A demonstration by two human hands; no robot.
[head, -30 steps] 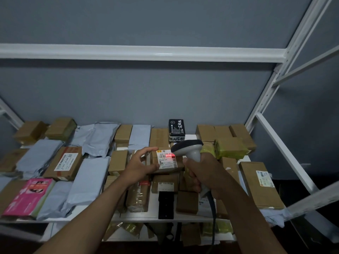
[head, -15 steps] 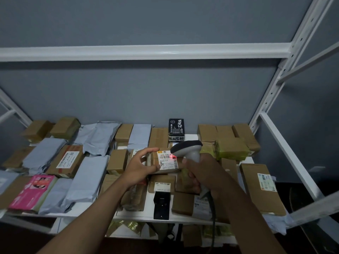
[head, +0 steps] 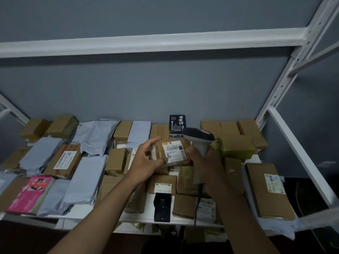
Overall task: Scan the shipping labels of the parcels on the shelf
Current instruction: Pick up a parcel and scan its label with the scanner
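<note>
A person's left hand (head: 146,162) lifts a small brown cardboard parcel (head: 170,153) above the crowded white metal shelf (head: 183,221), thumb pinched against its near edge and fingers spread behind it, tilting its white shipping label (head: 174,150) upward; the right hand (head: 207,165), its grip clenched round the handle of a grey corded barcode scanner (head: 199,139), holds the rounded scanner head just beside the label's right edge; no red scan line shows on the label, so the step in hand appears to be the reading of this one parcel, whether finished or about to happen cannot be told; the next move likely calls for setting the box back among the others and picking out another with its label turned up; around it lie stiff, square-edged cartons, soft crinkled grey poly mailers (head: 86,180), a glossy pink packet (head: 31,192) and a black printed box (head: 177,122) standing at the wall.
</note>
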